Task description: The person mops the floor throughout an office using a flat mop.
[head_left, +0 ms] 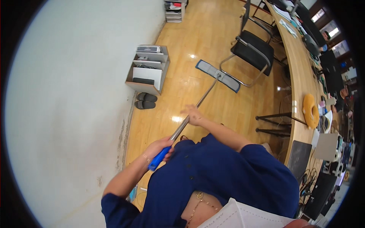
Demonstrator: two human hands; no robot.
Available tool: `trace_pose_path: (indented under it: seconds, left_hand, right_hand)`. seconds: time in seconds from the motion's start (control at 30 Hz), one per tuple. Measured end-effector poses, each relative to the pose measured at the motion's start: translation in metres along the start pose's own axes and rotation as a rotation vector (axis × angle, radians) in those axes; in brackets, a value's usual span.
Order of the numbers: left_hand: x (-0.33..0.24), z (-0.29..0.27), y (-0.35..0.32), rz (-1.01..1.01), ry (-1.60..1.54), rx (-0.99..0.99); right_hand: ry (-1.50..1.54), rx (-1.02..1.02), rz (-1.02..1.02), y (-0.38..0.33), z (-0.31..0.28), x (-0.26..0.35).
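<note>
Left fingers (170, 152) curl closed around the blue grip (159, 159) of a flat dust mop (207, 91); right fingers (187, 109) are loosely spread against its metal pole (180, 129). The mop's pad (208, 68) lies ahead on the wood floor (197, 26), by the legs of a black chair (251, 51) beside the desk (295, 68).

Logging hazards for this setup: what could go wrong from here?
The mop head sits right by the metal-framed chair and might catch there. That could jolt the blue grip in the left hand toward the body. A wide sweep might knock the slippers beside the wall.
</note>
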State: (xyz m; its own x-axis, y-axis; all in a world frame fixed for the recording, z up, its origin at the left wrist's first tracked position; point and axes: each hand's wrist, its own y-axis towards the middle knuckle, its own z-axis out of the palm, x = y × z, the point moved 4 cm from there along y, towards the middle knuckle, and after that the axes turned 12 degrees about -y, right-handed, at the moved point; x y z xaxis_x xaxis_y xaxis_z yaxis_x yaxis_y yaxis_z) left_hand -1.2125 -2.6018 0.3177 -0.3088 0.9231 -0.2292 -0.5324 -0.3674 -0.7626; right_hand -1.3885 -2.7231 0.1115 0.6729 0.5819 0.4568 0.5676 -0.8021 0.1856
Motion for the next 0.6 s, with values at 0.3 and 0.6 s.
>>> trace_pose_path:
  seconds: [0.3, 0.6]
  left_hand:
    - [0.083, -0.077, -0.180, 0.063, -0.165, -0.359]
    - [0.034, -0.066, -0.125, 0.136, -0.178, -0.322]
  right_hand:
    - [0.202, 0.831, -0.221, 0.020, 0.031, 0.211]
    - [0.263, 0.659, -0.258, 0.068, 0.021, 0.146]
